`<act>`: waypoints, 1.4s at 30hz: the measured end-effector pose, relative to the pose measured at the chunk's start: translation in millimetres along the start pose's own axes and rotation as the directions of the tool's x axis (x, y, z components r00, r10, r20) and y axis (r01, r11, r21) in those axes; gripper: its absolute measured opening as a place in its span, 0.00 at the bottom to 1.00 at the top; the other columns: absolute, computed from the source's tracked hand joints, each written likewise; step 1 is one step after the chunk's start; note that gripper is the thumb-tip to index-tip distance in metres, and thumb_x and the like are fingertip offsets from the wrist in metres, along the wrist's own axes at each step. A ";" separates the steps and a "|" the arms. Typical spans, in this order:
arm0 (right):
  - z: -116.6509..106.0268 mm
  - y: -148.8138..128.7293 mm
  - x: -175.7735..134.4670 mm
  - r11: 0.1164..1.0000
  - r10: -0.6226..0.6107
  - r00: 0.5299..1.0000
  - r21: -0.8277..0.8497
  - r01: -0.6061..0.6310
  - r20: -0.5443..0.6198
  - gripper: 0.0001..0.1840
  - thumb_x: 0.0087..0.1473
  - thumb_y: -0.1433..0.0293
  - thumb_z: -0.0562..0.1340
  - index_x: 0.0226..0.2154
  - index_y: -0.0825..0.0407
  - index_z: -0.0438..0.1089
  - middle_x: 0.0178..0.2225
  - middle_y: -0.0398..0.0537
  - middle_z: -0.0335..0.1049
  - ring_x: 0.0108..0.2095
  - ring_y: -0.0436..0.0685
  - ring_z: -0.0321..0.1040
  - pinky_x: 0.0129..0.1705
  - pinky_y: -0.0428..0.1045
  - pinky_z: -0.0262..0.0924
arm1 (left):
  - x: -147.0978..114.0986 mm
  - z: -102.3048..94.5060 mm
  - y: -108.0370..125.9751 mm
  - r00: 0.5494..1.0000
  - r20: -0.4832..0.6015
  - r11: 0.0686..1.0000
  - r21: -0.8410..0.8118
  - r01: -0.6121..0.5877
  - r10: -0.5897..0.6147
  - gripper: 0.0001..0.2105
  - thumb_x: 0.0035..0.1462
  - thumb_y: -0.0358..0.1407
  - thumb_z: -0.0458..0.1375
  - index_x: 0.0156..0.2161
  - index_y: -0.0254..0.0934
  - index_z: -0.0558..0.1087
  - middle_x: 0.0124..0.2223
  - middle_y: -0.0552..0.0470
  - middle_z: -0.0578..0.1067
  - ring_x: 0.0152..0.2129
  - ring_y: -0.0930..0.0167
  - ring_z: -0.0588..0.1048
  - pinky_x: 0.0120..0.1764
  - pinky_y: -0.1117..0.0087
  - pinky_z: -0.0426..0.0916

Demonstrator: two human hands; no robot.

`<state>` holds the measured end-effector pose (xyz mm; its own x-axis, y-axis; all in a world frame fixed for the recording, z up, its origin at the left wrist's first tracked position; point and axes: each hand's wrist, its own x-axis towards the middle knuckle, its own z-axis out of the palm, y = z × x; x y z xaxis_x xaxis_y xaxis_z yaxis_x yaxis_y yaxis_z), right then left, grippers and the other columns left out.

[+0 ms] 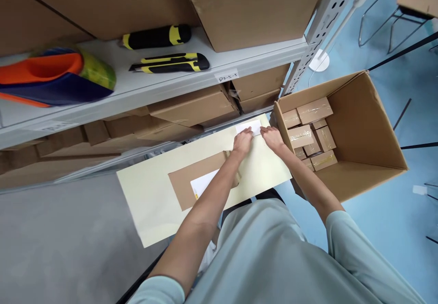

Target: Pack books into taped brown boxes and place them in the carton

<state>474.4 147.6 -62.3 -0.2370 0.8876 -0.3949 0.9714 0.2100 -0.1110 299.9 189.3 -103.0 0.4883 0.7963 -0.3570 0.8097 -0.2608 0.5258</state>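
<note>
A small white paper slip [249, 126] lies at the far right end of a pale yellow board [147, 194]. My left hand [242, 141] is closed at the slip's near edge, fingers bent over it. My right hand [272, 138] pinches the slip's right end, its fingers drawn together. Fine finger detail is too small to make out. A flat brown cardboard piece [181, 185] rests on the board, bearing a white sheet [201, 183] partly hidden under my left forearm.
To the right stands an open carton [366, 121] with several small taped boxes [315, 110] inside. On the grey shelf [112, 85] lie two yellow-black utility knives [171, 62] [155, 37] and an orange-blue tape dispenser [51, 78]. Large cartons [253, 7] and a metal upright [325, 21] stand behind.
</note>
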 end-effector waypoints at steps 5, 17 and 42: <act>-8.1 1.1 5.9 1.000 0.013 1.000 0.013 -0.013 0.010 0.23 0.70 0.81 0.51 0.54 0.61 0.80 0.61 0.67 0.76 0.58 0.66 0.74 0.57 0.56 0.64 | 6.1 -0.5 -6.4 0.998 -0.051 0.991 -0.129 0.021 -0.028 0.12 0.64 0.29 0.59 0.46 0.42 0.85 0.62 0.44 0.81 0.60 0.51 0.78 0.65 0.50 0.69; -18.6 0.4 17.1 0.994 -0.084 0.995 -0.067 0.087 0.055 0.22 0.67 0.82 0.54 0.50 0.61 0.83 0.52 0.67 0.82 0.53 0.66 0.78 0.56 0.57 0.62 | 11.9 -2.2 -4.6 1.000 -0.003 0.999 0.033 0.010 -0.009 0.17 0.65 0.32 0.58 0.54 0.39 0.83 0.54 0.39 0.85 0.52 0.52 0.81 0.57 0.55 0.72; -14.6 -56.0 22.3 0.887 0.351 0.929 0.361 -0.290 -0.117 0.20 0.74 0.73 0.51 0.59 0.58 0.71 0.59 0.65 0.71 0.57 0.68 0.71 0.60 0.57 0.65 | 18.3 -30.9 -12.2 0.925 -0.121 0.802 -0.547 0.241 -0.360 0.05 0.54 0.35 0.67 0.33 0.38 0.85 0.38 0.48 0.86 0.40 0.60 0.82 0.46 0.63 0.74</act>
<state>414.9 161.6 -51.6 0.1229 0.9463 -0.2989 0.9242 -0.2189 -0.3130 288.9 223.9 -92.1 0.1204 0.8966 -0.4262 0.5885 0.2813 0.7580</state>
